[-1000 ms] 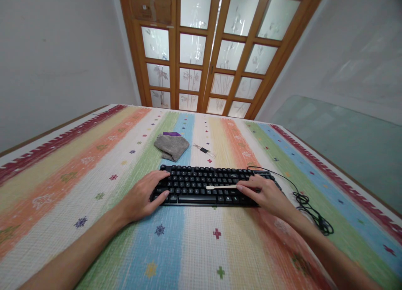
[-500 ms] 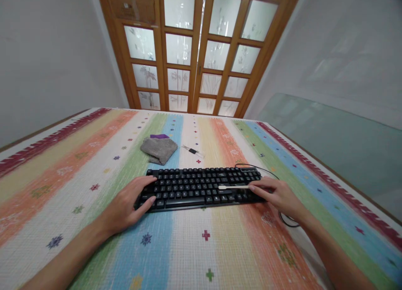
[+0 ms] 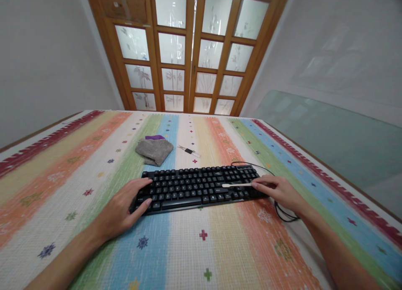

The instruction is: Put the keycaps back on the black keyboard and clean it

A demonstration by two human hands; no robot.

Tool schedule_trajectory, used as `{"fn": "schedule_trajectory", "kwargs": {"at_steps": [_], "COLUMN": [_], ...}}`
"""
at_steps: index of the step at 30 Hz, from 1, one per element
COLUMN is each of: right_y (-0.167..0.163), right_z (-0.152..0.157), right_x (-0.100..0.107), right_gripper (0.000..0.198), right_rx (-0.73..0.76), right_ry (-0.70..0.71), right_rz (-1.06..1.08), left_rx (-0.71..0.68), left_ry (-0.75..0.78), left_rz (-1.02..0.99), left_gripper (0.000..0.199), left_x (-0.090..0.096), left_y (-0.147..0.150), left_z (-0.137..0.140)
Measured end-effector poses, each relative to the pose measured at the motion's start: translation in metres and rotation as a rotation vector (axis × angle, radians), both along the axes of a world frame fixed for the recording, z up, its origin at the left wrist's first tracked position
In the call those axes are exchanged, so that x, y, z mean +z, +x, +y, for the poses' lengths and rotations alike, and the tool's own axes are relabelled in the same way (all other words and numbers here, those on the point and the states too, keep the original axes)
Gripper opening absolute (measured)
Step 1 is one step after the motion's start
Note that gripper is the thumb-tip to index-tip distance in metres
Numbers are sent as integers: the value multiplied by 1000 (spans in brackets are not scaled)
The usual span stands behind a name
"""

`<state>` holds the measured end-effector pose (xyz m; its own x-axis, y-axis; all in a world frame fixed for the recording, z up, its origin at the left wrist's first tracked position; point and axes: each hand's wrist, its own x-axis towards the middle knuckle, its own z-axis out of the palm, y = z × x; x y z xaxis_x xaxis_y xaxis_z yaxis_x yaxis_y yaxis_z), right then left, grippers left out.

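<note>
A black keyboard (image 3: pixel 185 191) lies on the striped tablecloth in front of me. My left hand (image 3: pixel 125 206) grips its left end, thumb on the near corner and fingers on the upper keys. My right hand (image 3: pixel 278 191) is over the keyboard's right end, pinching a slim white stick with a wider head that looks like a toothbrush (image 3: pixel 237 185). That head points left, over the keys between the letter block and the number pad. Its underside is hidden, so I cannot tell whether it touches the keys.
Beyond the keyboard lie a folded grey cloth (image 3: pixel 154 151), a purple item (image 3: pixel 154 137) behind it and a small black-and-clear object (image 3: pixel 189 151). A black cable (image 3: pixel 284 216) loops at the right. Wooden glazed doors (image 3: pixel 190 72) stand past the table's far edge.
The toothbrush head and my right hand have moved slightly right along the keys. My left hand stays on the keyboard's left end. The whole view has shifted a little.
</note>
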<state>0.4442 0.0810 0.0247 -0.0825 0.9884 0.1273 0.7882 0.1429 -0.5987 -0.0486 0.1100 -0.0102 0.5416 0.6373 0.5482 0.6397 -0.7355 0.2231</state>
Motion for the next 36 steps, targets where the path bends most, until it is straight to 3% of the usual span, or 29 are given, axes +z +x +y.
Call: {"fn": "schedule_trajectory", "kwargs": {"at_steps": [17,28,36], "right_y": [-60,-88,-137], "right_z": [-14,-15,2], "right_x": [-11,-16,-9], "right_gripper": [43,45,41], "right_rx": [171,246,399], "right_ry": [286,270,248], "right_rz": [-111,-170,-266], "left_rx": [4,-3,-6], "left_ry": [-6,-29,-47], "left_rz": [11,-28,-34], "left_gripper": [41,41,39], "left_x": [-1,0,2], "left_y": [-1,0,2], "left_z": [1,-1,-3]}}
